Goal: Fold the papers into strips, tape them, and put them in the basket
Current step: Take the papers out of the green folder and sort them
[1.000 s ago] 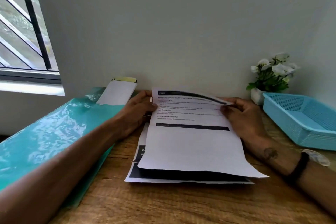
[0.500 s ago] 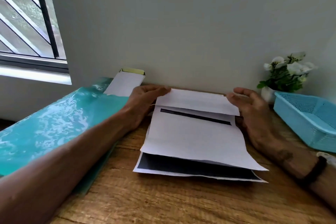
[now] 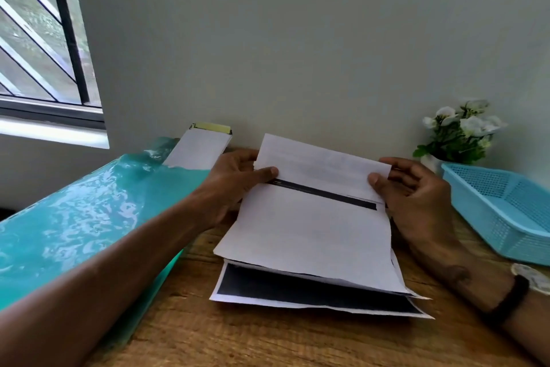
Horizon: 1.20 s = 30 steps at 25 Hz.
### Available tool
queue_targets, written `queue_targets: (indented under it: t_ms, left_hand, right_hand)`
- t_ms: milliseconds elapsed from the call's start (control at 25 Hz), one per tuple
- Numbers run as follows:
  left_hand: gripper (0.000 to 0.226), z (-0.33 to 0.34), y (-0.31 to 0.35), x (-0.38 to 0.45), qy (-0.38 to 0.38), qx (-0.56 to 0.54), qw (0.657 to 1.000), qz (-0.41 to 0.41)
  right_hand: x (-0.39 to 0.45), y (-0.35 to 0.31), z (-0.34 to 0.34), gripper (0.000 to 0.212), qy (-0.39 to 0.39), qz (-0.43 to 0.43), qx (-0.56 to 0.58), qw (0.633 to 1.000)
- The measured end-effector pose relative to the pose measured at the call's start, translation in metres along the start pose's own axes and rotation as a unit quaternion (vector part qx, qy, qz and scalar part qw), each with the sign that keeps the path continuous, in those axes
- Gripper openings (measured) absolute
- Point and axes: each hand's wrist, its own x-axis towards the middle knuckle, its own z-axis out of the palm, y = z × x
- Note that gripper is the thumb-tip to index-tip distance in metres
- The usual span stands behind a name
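Plainly, a label-by-label reading of the top sheet and how it will handle:

Top sheet point(image 3: 306, 235): lies on a small stack of papers point(image 3: 297, 292) on the wooden table point(image 3: 268, 337), its far end turned over toward the person into a raised flap point(image 3: 321, 164) just in front of the wall.

Left hand point(image 3: 235, 185): pinched on the left end of the flap, thumb on top and fingers behind.

Right hand point(image 3: 416, 197): pinched on the right end of the flap in the same way, thumb on the near face; the two hands stand well apart, one at each end of the fold.

Weight and stiffness: judged very light and limp; the near edge already lifts and curls off the stack, so the sheet will likely sag wherever it is unsupported.

Slip: likely slick against the sheets below, so it may slide or skew when the flap is pressed down.

Fragility: judged easy to crease wrongly or tear at an edge; a firm press sets a lasting fold.

Where to hold: at both ends of the fold line, as now, keeping the side edges lined up before flattening.

Basket point(image 3: 506, 212): light blue, on the table to the right, beside a small flower pot point(image 3: 431, 161); no strips show inside it.

Tape: I cannot pick any out in this view.

Step in hand: an early fold, by my judgement; taping and binning are not yet done.
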Motion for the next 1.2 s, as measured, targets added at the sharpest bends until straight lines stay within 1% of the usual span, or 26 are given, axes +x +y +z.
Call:
queue_targets:
  t_ms: [80,120,200,240,440,520,600,680,760,880,960,1040,1120,1200]
  left_hand:
    - [0.024,0.001,0.0,-0.001,0.028,0.0,0.999,0.016]
    - [0.022,0.0,-0.001,0.0,0.043,-0.006,0.999,0.019]
    - [0.025,-0.002,0.0,0.003,0.057,-0.029,0.998,0.015]
    - [0.028,-0.003,-0.001,0.005,0.059,-0.039,0.997,0.008]
    - [0.024,-0.006,-0.001,0.01,0.067,-0.07,0.995,-0.028]
    - [0.024,-0.006,-0.002,0.013,0.085,-0.068,0.994,-0.027]
    - [0.027,-0.006,-0.003,0.016,0.108,-0.073,0.991,-0.014]
    - [0.034,-0.006,-0.004,0.017,0.121,-0.076,0.99,0.003]
    - [0.039,-0.006,-0.006,0.02,0.133,-0.07,0.989,0.015]
    - [0.043,-0.009,-0.007,0.024,0.156,-0.078,0.985,0.019]
    - [0.038,-0.01,-0.007,0.024,0.169,-0.084,0.982,0.017]
    - [0.036,-0.01,-0.007,0.023,0.177,-0.085,0.98,0.017]
    - [0.039,-0.01,-0.007,0.022,0.174,-0.082,0.981,0.019]
    - [0.031,-0.009,-0.003,0.02,0.159,-0.093,0.983,0.003]
  right_hand:
    - [-0.002,-0.003,0.002,0.048,-0.005,-0.01,0.008,1.0]
    - [-0.003,-0.005,0.003,0.055,-0.017,-0.012,0.012,1.0]
    - [-0.005,-0.008,0.004,0.066,-0.046,-0.026,0.014,0.998]
    - [-0.007,-0.009,0.004,0.065,-0.056,-0.037,0.014,0.998]
    - [-0.009,-0.007,0.004,0.038,-0.052,-0.106,-0.022,0.993]
    - [-0.007,-0.006,0.004,0.036,-0.064,-0.129,-0.037,0.989]
    - [-0.007,-0.005,0.003,0.034,-0.074,-0.142,-0.026,0.987]
    - [-0.008,-0.004,0.002,0.031,-0.076,-0.125,0.017,0.989]
    - [-0.008,-0.005,0.001,0.032,-0.088,-0.106,0.043,0.989]
    - [-0.012,-0.011,0.0,0.031,-0.116,-0.111,0.076,0.984]
    - [-0.016,-0.014,0.001,0.041,-0.129,-0.142,0.029,0.981]
    - [-0.018,-0.013,0.004,0.043,-0.118,-0.173,-0.035,0.977]
    - [-0.015,-0.009,0.006,0.034,-0.083,-0.218,-0.073,0.97]
    - [-0.011,-0.004,0.005,0.02,-0.061,-0.254,-0.091,0.961]
